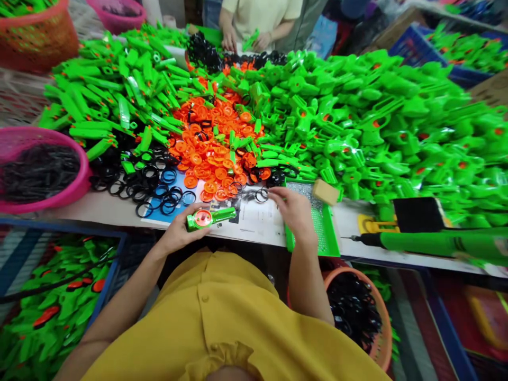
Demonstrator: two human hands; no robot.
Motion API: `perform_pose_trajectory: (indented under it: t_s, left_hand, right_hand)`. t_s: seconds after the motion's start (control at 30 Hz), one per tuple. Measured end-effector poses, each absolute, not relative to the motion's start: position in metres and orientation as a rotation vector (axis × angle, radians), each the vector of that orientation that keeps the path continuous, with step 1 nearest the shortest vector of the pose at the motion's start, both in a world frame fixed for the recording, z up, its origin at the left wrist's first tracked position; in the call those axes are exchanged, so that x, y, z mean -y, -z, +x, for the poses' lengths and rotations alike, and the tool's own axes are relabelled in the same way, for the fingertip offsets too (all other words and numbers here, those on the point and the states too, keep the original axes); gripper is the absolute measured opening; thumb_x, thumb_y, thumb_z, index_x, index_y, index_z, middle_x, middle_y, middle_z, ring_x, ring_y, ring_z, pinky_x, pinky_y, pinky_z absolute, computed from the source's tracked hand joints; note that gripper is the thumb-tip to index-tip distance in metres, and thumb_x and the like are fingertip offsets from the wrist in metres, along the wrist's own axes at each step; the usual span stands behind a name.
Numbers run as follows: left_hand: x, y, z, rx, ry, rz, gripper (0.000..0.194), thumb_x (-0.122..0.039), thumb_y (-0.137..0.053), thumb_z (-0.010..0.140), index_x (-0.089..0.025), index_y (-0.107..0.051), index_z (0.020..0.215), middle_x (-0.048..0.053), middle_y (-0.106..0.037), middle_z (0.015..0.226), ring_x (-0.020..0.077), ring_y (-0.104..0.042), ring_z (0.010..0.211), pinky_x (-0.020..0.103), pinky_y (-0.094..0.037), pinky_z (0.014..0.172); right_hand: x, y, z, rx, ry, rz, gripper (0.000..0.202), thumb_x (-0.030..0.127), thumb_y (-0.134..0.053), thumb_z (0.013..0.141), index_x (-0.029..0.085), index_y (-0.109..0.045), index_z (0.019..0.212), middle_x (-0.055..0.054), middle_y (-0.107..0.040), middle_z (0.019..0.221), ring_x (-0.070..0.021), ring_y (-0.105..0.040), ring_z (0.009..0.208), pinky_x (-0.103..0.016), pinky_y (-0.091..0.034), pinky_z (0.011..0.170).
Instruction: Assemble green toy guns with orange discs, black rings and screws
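Observation:
My left hand (183,233) is closed around a green plastic toy part (224,214) with a round orange disc (203,218) set in its wider end. It holds the part just above the table's front edge. Over the printed paper, my right hand (291,209) pinches a thin black ring (262,195) at its fingertips. Loose orange discs (216,153) are heaped in front of both hands. More black rings (169,196) lie to the left on a blue sheet.
Green toy gun shells (357,116) pile high on the right, narrow green pieces (127,90) on the left. A green tray (327,233) and a green power screwdriver (428,242) lie at right. A pink basket (83,174) stands left. Across the table, a person (262,21) handles parts.

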State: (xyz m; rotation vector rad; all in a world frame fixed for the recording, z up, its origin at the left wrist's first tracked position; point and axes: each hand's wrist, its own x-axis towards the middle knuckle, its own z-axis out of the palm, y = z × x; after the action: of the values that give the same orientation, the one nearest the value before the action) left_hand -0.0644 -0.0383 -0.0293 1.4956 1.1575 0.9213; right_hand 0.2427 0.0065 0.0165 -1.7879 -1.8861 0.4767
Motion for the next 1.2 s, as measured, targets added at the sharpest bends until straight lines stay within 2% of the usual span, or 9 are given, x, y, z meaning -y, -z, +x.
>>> perform_pose_trajectory:
  t_s: [0.13,0.27,0.33,0.5,0.73,0.9,0.97,1.07,1.2]
  left_hand:
    - [0.033,0.03,-0.065,-1.168,-0.894,1.486,0.049,-0.037,-0.078,0.072,-0.019,-0.065,0.115,0.007,-0.068,0.116,0.0207,-0.066,0.099,0.03,-0.053,0.09]
    - [0.03,0.035,-0.059,-1.138,-0.925,1.453,0.056,-0.038,-0.08,0.071,-0.019,-0.063,0.121,0.009,-0.066,0.126,0.0219,-0.066,0.104,0.031,-0.053,0.092]
    - [0.03,0.037,-0.056,-1.118,-0.927,1.442,0.055,-0.039,-0.08,0.072,-0.018,-0.064,0.121,0.009,-0.067,0.123,0.022,-0.066,0.104,0.031,-0.053,0.093]
    - [0.031,0.039,-0.057,-1.091,-0.94,1.39,0.051,-0.038,-0.081,0.072,-0.018,-0.066,0.116,0.008,-0.07,0.113,0.0205,-0.066,0.097,0.031,-0.053,0.09]
    - [0.03,0.039,-0.06,-1.092,-0.956,1.393,0.051,-0.039,-0.081,0.073,-0.016,-0.066,0.116,0.009,-0.068,0.113,0.0222,-0.067,0.101,0.032,-0.052,0.093]
    - [0.032,0.043,-0.06,-1.079,-0.973,1.359,0.052,-0.037,-0.082,0.072,-0.016,-0.065,0.116,0.009,-0.068,0.115,0.0216,-0.067,0.099,0.032,-0.053,0.091]
    - [0.033,0.045,-0.06,-1.083,-0.986,1.354,0.052,-0.037,-0.083,0.07,-0.017,-0.065,0.115,0.009,-0.068,0.115,0.0217,-0.067,0.099,0.032,-0.053,0.091]
    - [0.034,0.045,-0.059,-1.087,-0.992,1.357,0.051,-0.036,-0.084,0.069,-0.018,-0.066,0.114,0.008,-0.068,0.115,0.0212,-0.067,0.099,0.031,-0.052,0.091]
    - [0.034,0.042,-0.058,-1.102,-0.98,1.39,0.048,-0.037,-0.084,0.07,-0.018,-0.068,0.111,0.007,-0.069,0.111,0.0205,-0.067,0.098,0.031,-0.052,0.092]
  right_hand:
    - [-0.02,-0.001,0.262,1.754,-0.227,-2.101,0.022,0.034,-0.065,0.088,0.022,-0.078,0.101,-0.009,-0.079,0.091,-0.0275,-0.072,0.083,-0.04,-0.053,0.076]
    - [-0.027,0.013,0.249,1.846,-0.255,-2.016,0.018,0.029,-0.063,0.087,0.024,-0.077,0.097,-0.006,-0.078,0.086,-0.0228,-0.069,0.076,-0.033,-0.049,0.068]
    - [-0.028,0.017,0.242,1.921,-0.293,-2.046,0.015,0.024,-0.065,0.084,0.024,-0.077,0.093,-0.006,-0.077,0.086,-0.0221,-0.067,0.076,-0.032,-0.046,0.066]
    - [-0.024,0.028,0.237,2.023,-0.386,-2.14,0.025,0.022,-0.072,0.08,0.022,-0.074,0.106,-0.007,-0.074,0.094,-0.0223,-0.066,0.082,-0.031,-0.044,0.066]
    - [-0.006,0.06,0.244,1.857,-0.184,-1.908,0.016,0.031,-0.067,0.089,0.021,-0.079,0.094,-0.009,-0.068,0.095,-0.0219,-0.066,0.085,-0.035,-0.052,0.074]
    - [0.014,0.062,0.247,1.774,-0.092,-1.531,0.017,0.035,-0.066,0.09,0.023,-0.078,0.087,-0.012,-0.064,0.123,-0.0244,-0.064,0.11,-0.041,-0.056,0.088]
    - [0.021,0.056,0.245,1.756,-0.152,-1.468,0.014,0.033,-0.067,0.09,0.024,-0.077,0.088,-0.01,-0.067,0.123,-0.0241,-0.066,0.112,-0.043,-0.056,0.094]
    - [0.027,0.048,0.242,1.707,-0.278,-1.467,0.011,0.034,-0.069,0.087,0.024,-0.075,0.089,-0.007,-0.074,0.107,-0.0229,-0.071,0.1,-0.042,-0.056,0.093]
    - [0.027,0.05,0.242,1.687,-0.448,-1.509,0.012,0.032,-0.067,0.086,0.022,-0.073,0.087,-0.007,-0.075,0.099,-0.0193,-0.069,0.08,-0.036,-0.058,0.075]
